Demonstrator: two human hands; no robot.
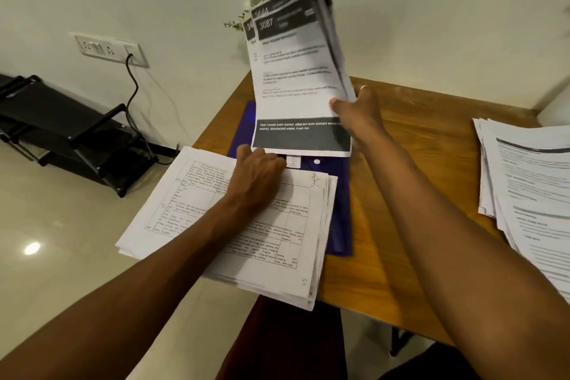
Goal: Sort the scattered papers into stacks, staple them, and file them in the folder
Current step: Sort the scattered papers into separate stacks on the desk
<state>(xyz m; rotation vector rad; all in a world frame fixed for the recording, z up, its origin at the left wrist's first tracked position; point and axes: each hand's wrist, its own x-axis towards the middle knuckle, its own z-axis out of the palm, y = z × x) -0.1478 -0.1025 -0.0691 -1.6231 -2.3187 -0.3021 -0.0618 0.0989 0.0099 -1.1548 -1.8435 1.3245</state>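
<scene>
My right hand [359, 112] grips the right edge of a stack of papers with dark header and footer bands [296, 77] and holds it upright over a blue folder [337, 194] lying open on the wooden table. The stack's top sheets fan out and blur. My left hand [257, 174] rests on a second stack of table-printed sheets [246, 244], its fingers curled at the folder's clip beside the upright stack's lower edge. That second stack overhangs the table's left edge.
A third pile of printed pages [530, 194] lies at the table's right side. The wooden table [416, 225] stands against a white wall. A black rack [71, 129] and a wall socket with a cable [111, 49] are on the left, over a tiled floor.
</scene>
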